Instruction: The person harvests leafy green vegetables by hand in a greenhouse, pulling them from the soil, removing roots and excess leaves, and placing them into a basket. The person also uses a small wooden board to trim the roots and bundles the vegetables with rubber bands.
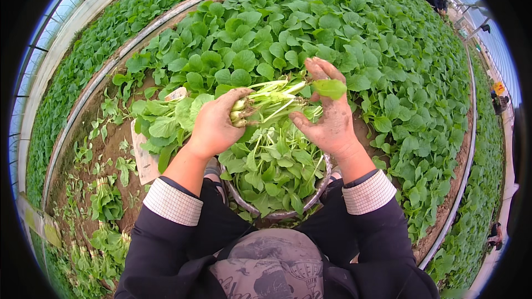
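My left hand (218, 118) is closed round a bunch of leafy greens (166, 122), its leaves pointing left and its pale root ends at my thumb. Soil clings to my right hand (330, 118), which has thumb and fingers spread beside more pale stems (278, 95); a single green leaf (329, 89) lies across its fingers. Whether those fingers touch the stems is hard to tell. Below both hands, a round tub (282, 216) between my legs holds loose leaves and stems.
A flat pale board (143, 153) lies on the soil at left. Tied bunches (106, 199) and scattered leaves lie at lower left. Dense growing greens (332, 29) spread ahead and right, bordered by a pale curved strip (461, 191). A person (436, 0) bends down at far upper right.
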Motion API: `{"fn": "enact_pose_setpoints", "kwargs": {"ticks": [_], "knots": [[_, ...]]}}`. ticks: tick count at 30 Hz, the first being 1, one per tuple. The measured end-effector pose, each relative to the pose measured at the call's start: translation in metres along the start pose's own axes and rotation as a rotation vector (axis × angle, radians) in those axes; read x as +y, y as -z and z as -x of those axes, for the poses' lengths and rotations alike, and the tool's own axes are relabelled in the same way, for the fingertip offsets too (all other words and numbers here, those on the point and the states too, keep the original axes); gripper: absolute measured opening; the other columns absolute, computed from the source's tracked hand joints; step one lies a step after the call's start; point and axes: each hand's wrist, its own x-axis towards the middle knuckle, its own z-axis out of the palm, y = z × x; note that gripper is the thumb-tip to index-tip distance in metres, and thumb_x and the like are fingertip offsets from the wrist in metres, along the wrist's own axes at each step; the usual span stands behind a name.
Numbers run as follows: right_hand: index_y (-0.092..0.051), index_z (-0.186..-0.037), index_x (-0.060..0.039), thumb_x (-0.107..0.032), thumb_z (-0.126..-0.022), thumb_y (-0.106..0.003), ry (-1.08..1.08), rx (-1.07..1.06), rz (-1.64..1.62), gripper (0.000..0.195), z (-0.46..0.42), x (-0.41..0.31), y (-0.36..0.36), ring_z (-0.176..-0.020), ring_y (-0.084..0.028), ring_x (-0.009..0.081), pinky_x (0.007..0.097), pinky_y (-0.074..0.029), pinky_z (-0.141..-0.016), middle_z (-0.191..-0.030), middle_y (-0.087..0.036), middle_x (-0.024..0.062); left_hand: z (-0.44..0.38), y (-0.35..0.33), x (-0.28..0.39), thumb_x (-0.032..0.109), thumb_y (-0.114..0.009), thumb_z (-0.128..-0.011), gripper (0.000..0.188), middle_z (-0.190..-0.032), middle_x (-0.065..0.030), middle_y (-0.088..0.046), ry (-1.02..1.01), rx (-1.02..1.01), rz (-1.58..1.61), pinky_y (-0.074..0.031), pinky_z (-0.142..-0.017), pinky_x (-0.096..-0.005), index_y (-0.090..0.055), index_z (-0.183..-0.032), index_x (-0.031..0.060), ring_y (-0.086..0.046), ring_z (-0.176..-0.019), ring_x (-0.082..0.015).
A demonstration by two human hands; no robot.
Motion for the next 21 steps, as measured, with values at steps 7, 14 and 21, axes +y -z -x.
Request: {"fn": "enact_pose_setpoints", "kwargs": {"ticks": [7, 14, 21], "knots": [[-0.06, -0.102, -0.0051, -0.001, -0.078, -0.063, 0.021, -0.014, -0.185, 0.025, 0.011, 0.008, -0.022, -0.084, -0.063, 0.0273, 0.033, -0.052, -0.069, -0.088, -0.063, 0.0061, -0.003, -0.009, 0.014, -0.006, -0.069, -0.062, 0.063, -0.109, -0.012, -0.064, -0.04, -0.076, -0.053, -0.048, -0.085, -0.0308, -0.054, -0.122, 0.0062, -0.063, -0.097, -0.0238], [-0.054, -0.1, -0.0048, 0.001, -0.073, -0.063, 0.251, 0.125, 0.128, 0.029, 0.011, 0.027, -0.029, -0.08, -0.061, 0.0307, 0.0364, -0.052, -0.066, -0.096, -0.059, 0.0126, -0.002, -0.016, 0.013, 0.008, -0.07, -0.068, 0.07, -0.093, -0.0186, -0.065, -0.018, -0.042, -0.105, -0.051, -0.072, -0.0438, -0.044, -0.132, 0.0142, -0.062, -0.083, -0.0386], [-0.054, -0.096, -0.0032, 0.0, -0.077, -0.06, 0.053, 0.34, 0.27, 0.02, -0.003, 0.05, -0.014, -0.085, -0.059, 0.0349, 0.0371, -0.05, -0.072, -0.095, -0.058, 0.0141, -0.003, -0.012, 0.004, 0.006, -0.067, -0.066, 0.064, -0.094, -0.0192, -0.065, 0.101, -0.036, -0.194, -0.05, -0.076, -0.041, -0.048, -0.127, 0.0105, -0.062, -0.085, -0.0371]]}}
